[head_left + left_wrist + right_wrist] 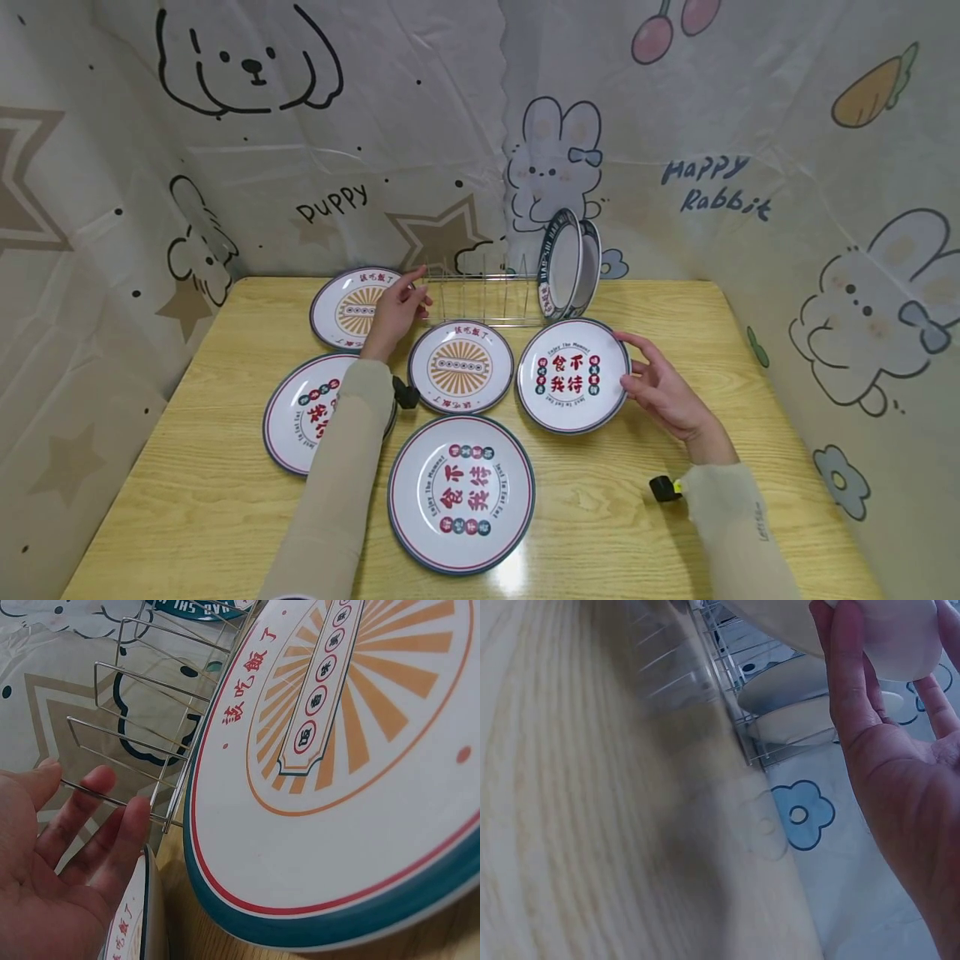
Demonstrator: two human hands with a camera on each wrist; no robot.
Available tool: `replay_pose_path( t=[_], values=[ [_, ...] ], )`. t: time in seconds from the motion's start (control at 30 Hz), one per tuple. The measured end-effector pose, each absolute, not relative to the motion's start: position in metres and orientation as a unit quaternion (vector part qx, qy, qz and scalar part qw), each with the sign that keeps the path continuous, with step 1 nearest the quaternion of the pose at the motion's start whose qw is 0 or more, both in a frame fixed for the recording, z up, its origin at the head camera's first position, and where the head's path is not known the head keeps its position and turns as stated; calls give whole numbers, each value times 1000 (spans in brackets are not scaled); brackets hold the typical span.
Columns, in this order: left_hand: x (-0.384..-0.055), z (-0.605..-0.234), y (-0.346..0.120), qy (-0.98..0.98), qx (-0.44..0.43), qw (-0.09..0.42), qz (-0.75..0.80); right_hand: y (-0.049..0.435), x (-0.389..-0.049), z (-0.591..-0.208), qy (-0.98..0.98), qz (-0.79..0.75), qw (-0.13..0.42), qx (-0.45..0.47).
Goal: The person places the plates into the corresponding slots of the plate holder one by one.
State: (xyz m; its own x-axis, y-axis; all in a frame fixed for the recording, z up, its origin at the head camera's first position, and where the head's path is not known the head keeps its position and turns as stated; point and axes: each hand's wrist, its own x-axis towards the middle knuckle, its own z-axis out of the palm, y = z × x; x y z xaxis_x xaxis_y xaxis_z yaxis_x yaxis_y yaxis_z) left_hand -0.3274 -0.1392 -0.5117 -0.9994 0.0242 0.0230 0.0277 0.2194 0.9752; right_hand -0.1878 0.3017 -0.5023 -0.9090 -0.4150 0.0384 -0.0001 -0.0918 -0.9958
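My left hand (395,317) pinches the left end wire of a metal dish rack (487,322); in the left wrist view its thumb and fingers are around that wire (94,792). My right hand (663,392) grips the right edge of a white plate (573,408) with red characters, thumb on the near side. This plate is tilted and held above the table, its underside (900,656) showing in the right wrist view. Two dark-rimmed dishes (564,267) stand on edge at the rack's right end. A sunburst plate (461,396) lies just in front of the rack.
Another sunburst plate (330,308) lies behind my left wrist. A large red-character plate (461,550) lies at the front middle, and a similar one (288,425) is partly hidden under my left forearm. Printed cloth walls (450,108) enclose the wooden table (195,467).
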Motion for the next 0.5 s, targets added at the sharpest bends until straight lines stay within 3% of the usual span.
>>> replay_pose_path(
  t=[0.5],
  values=[
    [-328, -512, -139, -781, -13, 2, -624, 286, -191, -455, 708, -679, 76, -180]
  ],
)
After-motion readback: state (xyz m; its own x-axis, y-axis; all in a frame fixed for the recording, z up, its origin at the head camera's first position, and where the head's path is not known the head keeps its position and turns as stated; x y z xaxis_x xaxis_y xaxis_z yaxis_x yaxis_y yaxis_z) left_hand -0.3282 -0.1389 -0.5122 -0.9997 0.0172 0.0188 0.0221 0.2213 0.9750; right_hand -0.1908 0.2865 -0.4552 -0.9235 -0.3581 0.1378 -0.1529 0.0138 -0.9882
